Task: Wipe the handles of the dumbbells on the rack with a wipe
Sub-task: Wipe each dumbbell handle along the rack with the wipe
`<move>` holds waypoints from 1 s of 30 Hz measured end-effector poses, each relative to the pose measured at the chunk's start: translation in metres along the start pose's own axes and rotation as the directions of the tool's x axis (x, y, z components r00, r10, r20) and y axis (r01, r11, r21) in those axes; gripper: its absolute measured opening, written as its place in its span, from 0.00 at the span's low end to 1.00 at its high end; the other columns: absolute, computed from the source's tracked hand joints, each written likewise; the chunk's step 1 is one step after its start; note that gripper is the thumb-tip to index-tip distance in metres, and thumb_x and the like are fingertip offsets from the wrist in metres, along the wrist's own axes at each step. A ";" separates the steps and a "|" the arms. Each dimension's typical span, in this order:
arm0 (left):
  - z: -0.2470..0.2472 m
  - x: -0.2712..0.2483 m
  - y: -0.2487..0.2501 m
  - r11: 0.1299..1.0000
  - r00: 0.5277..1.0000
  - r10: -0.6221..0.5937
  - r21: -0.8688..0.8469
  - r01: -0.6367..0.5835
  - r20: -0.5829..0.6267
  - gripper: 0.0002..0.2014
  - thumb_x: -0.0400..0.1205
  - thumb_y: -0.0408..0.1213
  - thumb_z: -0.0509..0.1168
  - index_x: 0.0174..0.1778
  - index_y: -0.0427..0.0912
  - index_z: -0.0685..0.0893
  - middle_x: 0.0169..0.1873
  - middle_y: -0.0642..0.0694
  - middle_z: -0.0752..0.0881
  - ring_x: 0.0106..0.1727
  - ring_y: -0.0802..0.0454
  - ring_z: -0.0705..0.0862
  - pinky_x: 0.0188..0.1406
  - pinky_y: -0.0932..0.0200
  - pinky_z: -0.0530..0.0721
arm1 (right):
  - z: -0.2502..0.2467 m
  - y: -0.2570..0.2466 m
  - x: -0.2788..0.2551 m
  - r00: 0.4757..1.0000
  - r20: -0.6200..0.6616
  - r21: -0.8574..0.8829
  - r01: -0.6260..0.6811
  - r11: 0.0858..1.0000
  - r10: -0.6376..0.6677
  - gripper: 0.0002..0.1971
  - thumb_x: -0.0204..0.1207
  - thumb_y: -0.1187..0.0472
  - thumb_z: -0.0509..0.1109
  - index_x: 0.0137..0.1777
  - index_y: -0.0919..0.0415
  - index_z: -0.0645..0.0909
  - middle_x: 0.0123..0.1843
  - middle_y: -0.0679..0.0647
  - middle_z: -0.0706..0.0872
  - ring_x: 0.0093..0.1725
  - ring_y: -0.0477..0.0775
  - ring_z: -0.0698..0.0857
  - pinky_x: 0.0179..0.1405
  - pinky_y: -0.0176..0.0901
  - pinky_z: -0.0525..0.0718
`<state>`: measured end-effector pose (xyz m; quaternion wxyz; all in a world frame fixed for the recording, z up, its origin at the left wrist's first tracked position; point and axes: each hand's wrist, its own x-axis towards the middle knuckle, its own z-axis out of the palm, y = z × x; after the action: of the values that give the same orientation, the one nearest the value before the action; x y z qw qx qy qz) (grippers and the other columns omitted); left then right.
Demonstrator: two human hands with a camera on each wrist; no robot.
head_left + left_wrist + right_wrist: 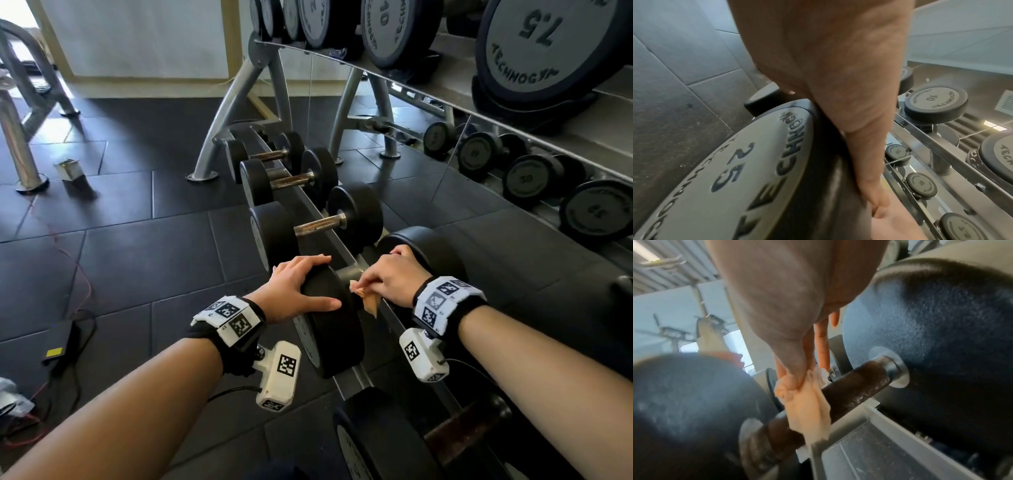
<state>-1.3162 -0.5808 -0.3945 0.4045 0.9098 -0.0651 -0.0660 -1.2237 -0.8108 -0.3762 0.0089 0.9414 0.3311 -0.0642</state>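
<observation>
A black dumbbell marked 25 (329,325) lies on the low rack (352,380). My left hand (298,287) rests flat on top of its near head (735,170), fingers straight and thumb along the edge. Over the gap between the two heads, my right hand (387,277) pinches a crumpled, tan-stained wipe (368,298). In the right wrist view the wipe (807,405) hangs from the fingertips (793,382) and drapes over the dark, rusty handle (857,384). From the head camera, most of the handle is hidden under my right hand.
More dumbbells with rusty handles (318,226) line the low rack further away. Larger dumbbells sit on the upper shelf (544,51), and a mirror (479,192) runs behind. A cable and power brick (58,346) lie on the dark floor tiles at left.
</observation>
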 end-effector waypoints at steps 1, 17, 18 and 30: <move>-0.003 0.003 -0.004 1.000 1.000 0.013 0.010 -0.013 0.019 0.42 0.70 0.63 0.75 0.79 0.69 0.64 0.76 0.59 0.67 0.80 0.50 0.58 0.82 0.40 0.58 | -0.001 0.002 0.002 1.000 -0.003 0.059 -0.027 0.998 0.027 0.11 0.81 0.41 0.66 0.56 0.34 0.89 0.52 0.37 0.90 0.65 0.47 0.77 0.73 0.53 0.60; -0.107 0.087 -0.065 0.979 0.967 0.136 -0.118 -0.164 -0.216 0.11 0.80 0.40 0.72 0.56 0.58 0.87 0.51 0.58 0.87 0.54 0.61 0.85 0.62 0.56 0.84 | -0.066 -0.016 0.118 0.935 -0.191 0.356 -0.218 0.909 0.299 0.07 0.77 0.52 0.76 0.52 0.41 0.91 0.50 0.44 0.93 0.54 0.49 0.88 0.60 0.47 0.83; -0.112 0.091 -0.069 0.985 0.966 0.141 -0.068 -0.159 -0.219 0.12 0.79 0.38 0.73 0.57 0.57 0.87 0.54 0.56 0.86 0.57 0.57 0.84 0.64 0.53 0.82 | -0.069 -0.019 0.127 0.939 -0.174 0.324 -0.230 0.918 0.297 0.07 0.77 0.52 0.75 0.53 0.42 0.91 0.51 0.44 0.93 0.55 0.49 0.88 0.59 0.43 0.82; -0.109 0.140 -0.104 0.988 0.986 -0.090 0.113 0.106 -0.142 0.52 0.66 0.60 0.79 0.84 0.52 0.61 0.83 0.49 0.62 0.85 0.43 0.52 0.84 0.40 0.51 | -0.043 0.000 0.170 0.889 -0.166 0.307 -0.365 0.879 0.427 0.08 0.80 0.58 0.71 0.48 0.50 0.93 0.44 0.52 0.92 0.49 0.54 0.89 0.53 0.42 0.83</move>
<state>-1.1531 -0.4563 -0.4091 0.3487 0.9370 0.0035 -0.0195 -1.0874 -0.7030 -0.3550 -0.1433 0.9827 0.1173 0.0036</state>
